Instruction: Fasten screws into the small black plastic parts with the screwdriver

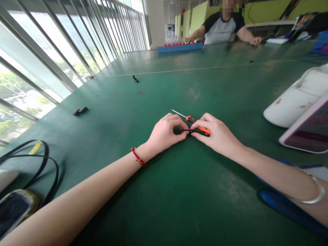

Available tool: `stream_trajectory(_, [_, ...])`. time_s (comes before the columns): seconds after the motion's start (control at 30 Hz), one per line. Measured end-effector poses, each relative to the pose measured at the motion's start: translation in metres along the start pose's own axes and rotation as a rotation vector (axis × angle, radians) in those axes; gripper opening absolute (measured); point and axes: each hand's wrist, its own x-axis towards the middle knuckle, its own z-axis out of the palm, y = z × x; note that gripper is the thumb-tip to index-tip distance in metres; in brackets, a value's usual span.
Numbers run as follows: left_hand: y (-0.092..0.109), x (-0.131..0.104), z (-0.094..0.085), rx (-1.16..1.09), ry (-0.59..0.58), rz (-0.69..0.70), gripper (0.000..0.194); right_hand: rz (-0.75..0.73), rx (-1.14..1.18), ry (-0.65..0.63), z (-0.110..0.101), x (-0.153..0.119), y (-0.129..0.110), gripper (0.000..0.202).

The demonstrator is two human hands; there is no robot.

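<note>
My left hand (167,131) and my right hand (215,131) meet near the middle of the view, both closed in a pinch. Between their fingertips is a small black part (189,131), partly hidden by the fingers and too small to name. A screwdriver (191,119) with an orange and black handle also lies in my right hand, its handle across the palm side of the fingers. Its thin metal shaft points up and to the left, past my left fingers.
Small black pieces (80,111) lie on the green table (164,191). A cable (47,160) and a phone-like device (19,205) are at lower left. On the right stand a white container (287,99) and a pink-framed screen (307,133). Across the table, a person (221,29) sits by a blue rack (179,48).
</note>
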Motion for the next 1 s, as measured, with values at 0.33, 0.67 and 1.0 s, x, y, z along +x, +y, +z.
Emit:
stream_trajectory(0.33, [-0.001,0.000,0.000,0.073,0.026,-0.101,0.008,-0.019,0.365,0.480,-0.020,-0.009,-0.008,0.009])
stream_trajectory(0.67, [-0.002,0.000,0.001,0.050,0.028,-0.100,0.007,-0.186,0.226,0.607,-0.079,0.029,-0.040,0.022])
stream_trajectory(1.0, [-0.008,0.002,0.000,-0.121,-0.015,-0.194,0.007,-0.241,0.429,0.728,-0.071,0.089,-0.048,0.025])
